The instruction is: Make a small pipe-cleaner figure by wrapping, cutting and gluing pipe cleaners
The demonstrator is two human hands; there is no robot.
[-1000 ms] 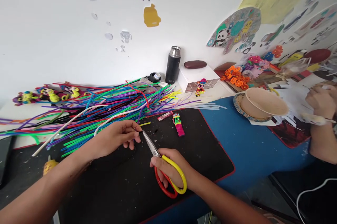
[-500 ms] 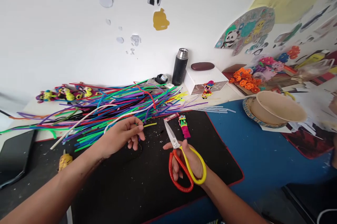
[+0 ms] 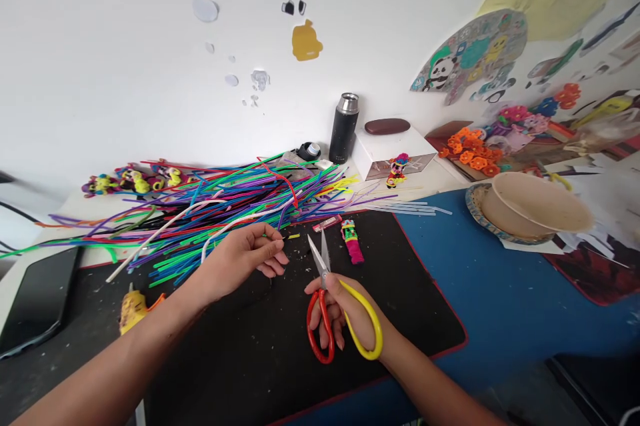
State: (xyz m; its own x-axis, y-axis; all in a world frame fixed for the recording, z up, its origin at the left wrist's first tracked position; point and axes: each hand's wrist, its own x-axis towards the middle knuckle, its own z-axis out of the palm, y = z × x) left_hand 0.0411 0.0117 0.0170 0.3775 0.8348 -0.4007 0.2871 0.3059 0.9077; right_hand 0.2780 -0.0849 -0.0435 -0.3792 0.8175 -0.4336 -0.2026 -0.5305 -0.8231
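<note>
Scissors (image 3: pixel 321 277): blades slightly parted; loops grasped by right hand (image 3: pixel 350 319)
Left hand (image 3: pixel 245 258): fingertips pinched shut; contents too small to tell
Progress: snippets (image 3: pixel 301 253) litter the mat (image 3: pixel 250 359), so some cutting looks done; pipe cleaner pile (image 3: pixel 225 203) lies whole

A mat (image 3: pixel 240 359) is lying on the worktop (image 3: pixel 480 279); a pile of craft stems (image 3: pixel 210 206) is sprawling across its far edge; a flask (image 3: pixel 344 127) is standing behind the pile, a box (image 3: pixel 395 146) sitting just right of it; stacked bowls (image 3: pixel 530 209) are resting far right; a phone (image 3: pixel 37 299) is lying far left; scissors (image 3: pixel 323 269) are being held over the mat.
</note>
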